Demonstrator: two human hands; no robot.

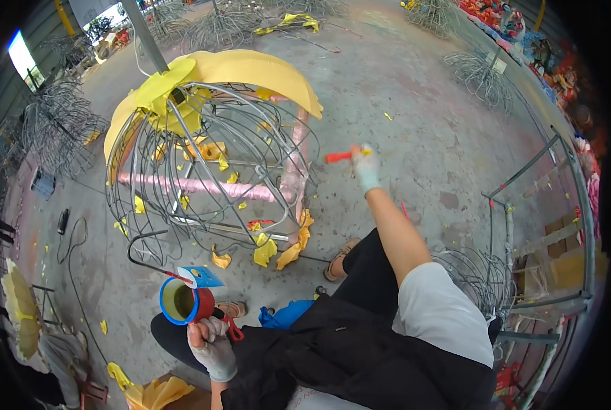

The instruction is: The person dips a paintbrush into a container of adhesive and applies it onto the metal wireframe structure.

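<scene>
My left hand [214,348], in a whitish glove with bare fingertips, is closed round the handle of a red cup [202,305] with a blue rim. A bent dark rod and a blue-and-white card [200,277] rest at the cup's mouth. My right hand [365,166], also gloved, is stretched forward over the floor, closed on a red-handled tool [339,157]; its far end is hard to make out. Left of that hand stands a domed wire frame [203,157] with yellow fabric [251,67] over its top and pink-wrapped bars [203,186] inside.
Yellow scraps [266,251] lie under and around the frame. Wire bundles [56,130] stand at the left and back. A metal rack [582,225] is at the right. A black cable [73,273] crosses the floor at the left, near another person [63,359].
</scene>
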